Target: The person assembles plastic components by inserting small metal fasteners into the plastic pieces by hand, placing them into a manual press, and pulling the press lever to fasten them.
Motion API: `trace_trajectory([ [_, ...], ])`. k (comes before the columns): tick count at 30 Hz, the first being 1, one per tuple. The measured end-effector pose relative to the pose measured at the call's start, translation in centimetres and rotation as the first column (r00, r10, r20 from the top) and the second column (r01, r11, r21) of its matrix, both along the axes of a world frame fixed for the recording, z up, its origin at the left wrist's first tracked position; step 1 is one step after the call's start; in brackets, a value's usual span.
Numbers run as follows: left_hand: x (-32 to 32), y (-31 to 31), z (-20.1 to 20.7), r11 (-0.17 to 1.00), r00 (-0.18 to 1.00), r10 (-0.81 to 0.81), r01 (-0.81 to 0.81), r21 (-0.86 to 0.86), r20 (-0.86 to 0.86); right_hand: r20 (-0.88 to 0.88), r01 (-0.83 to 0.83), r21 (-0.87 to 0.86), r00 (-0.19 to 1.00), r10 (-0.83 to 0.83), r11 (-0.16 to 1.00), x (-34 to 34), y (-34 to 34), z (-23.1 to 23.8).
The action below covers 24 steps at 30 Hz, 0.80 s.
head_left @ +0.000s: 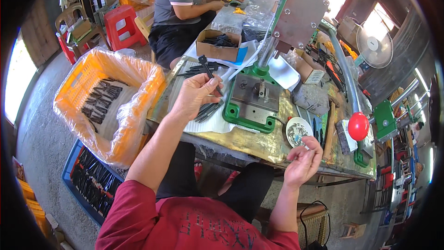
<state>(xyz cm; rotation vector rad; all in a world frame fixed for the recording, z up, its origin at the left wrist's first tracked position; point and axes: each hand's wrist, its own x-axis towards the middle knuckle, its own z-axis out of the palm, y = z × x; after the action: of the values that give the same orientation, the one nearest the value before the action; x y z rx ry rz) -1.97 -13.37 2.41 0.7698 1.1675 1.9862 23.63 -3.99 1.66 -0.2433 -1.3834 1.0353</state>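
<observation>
My left hand (pixel 194 95) is closed around a slim black part (pixel 206 67) with a wider head, held upright above the table, left of the green press (pixel 270 125). More slim black parts (pixel 208 112) lie on white sheeting beneath that hand. My right hand (pixel 303 161) is raised off the table's front edge with thumb and fingers pinched together; anything between the fingertips is too small to make out. Just beyond it sits a white dish (pixel 291 125) of small metallic pieces. A small metal fixture (pixel 262 91) stands on the press plate, with neither hand touching it.
An orange crate (pixel 69 90) lined with clear plastic holds black parts at my left; a blue crate (pixel 69 157) of black parts is below it. A cardboard box (pixel 217 51) stands behind the press. The red-knobbed lever (pixel 358 126) hangs at right. A co-worker (pixel 185 9) sits across.
</observation>
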Motion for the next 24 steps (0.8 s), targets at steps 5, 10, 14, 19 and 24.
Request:
trace_trajectory([
  [5, -1.6, -1.5, -1.0, 0.868, 0.777, 0.007, -0.317, -0.382, -0.629, 0.11, -0.021, -0.065, 0.994, 0.028, 0.998, 0.0, -1.0, -1.8],
  [10, 0.0, -2.0, -1.8, 0.787, 0.486, -0.139, -0.475, -0.395, -0.863, 0.134, -0.017, -0.098, 0.99, 0.03, 0.995, 0.0, -1.5, -2.3],
  [14, 0.6, -1.6, -2.8, 0.718, 0.316, -0.256, -0.57, -0.399, -0.913, 0.141, -0.017, -0.096, 0.99, 0.03, 0.995, -0.1, -1.8, -2.4],
  [19, 0.8, -1.2, -4.0, 0.663, 0.277, -0.29, -0.632, -0.401, -0.916, 0.144, -0.029, -0.098, 0.989, 0.043, 0.995, -0.1, -1.8, -2.7],
  [24, 0.8, -1.1, -3.5, 0.659, 0.248, -0.28, -0.653, -0.373, -0.928, 0.173, -0.025, -0.122, 0.984, 0.046, 0.992, -0.1, -1.8, -3.2],
])
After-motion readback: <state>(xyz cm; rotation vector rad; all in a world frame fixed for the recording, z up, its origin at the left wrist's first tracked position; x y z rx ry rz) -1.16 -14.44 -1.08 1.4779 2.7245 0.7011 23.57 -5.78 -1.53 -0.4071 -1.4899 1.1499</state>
